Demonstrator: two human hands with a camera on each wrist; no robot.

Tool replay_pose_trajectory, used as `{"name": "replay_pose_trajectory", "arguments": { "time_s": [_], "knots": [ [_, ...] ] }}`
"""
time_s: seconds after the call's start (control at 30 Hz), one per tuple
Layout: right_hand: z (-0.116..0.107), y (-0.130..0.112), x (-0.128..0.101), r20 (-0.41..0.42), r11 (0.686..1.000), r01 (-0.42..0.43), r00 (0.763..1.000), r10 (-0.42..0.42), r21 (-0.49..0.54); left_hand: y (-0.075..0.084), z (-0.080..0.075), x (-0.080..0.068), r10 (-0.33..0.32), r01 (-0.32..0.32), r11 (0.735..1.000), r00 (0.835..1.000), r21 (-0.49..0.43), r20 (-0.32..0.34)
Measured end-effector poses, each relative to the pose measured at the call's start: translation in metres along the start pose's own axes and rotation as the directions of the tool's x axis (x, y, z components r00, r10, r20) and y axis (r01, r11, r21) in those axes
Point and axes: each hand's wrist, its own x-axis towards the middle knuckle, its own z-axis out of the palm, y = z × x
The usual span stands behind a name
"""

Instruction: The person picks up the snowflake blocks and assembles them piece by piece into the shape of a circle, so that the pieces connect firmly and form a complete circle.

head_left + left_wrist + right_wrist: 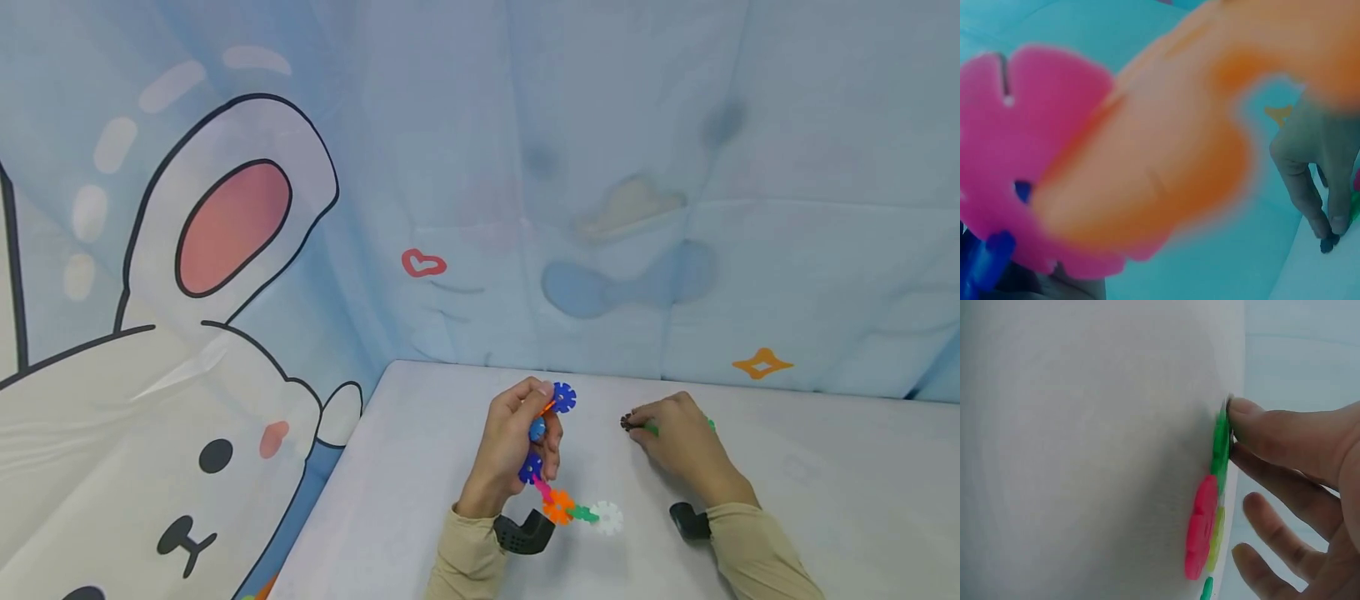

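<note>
Blue, pink, orange, green and white, a chain of notched plastic discs (531, 468) trails below the left hand (504, 446), which grips its upper part. The right hand (686, 442) pinches a blackish notched disc (626, 422), a green disc (1218, 450) and a pink disc (1197, 531) beside its fingertips; a sudden tug could pop slots apart.

Behind my white tabletop (847, 483) I see a light blue cloth backdrop (465, 125); at left, a printed cartoon rabbit (142, 417).

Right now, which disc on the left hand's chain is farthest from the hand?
The white disc, at the end past the green disc; all others showing sit closer.
</note>
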Motion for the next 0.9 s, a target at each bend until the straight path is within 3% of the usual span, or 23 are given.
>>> {"name": "replay_pose_trajectory", "arguments": {
  "time_s": [0.2,0.47,0.9],
  "knots": [
    [0.0036,-0.0028,0.0044,0.022,0.999,-0.045,0.999,0.045,0.011,0.0025,0.0019,-0.0022,0.014,-0.014,1.0,1.0,-0.012,0.024],
    [0.0066,-0.0078,0.0056,0.048,0.995,-0.023,0.998,0.028,-0.094,0.0042,0.0025,-0.0029,0.032,-0.03,0.999,0.998,-0.034,0.046],
    [-0.002,-0.0022,0.0071,0.059,0.997,-0.004,0.998,-0.001,0.082,0.0053,0.0036,-0.0044,0.061,-0.059,0.998,0.997,-0.032,0.054]
  ]
}}
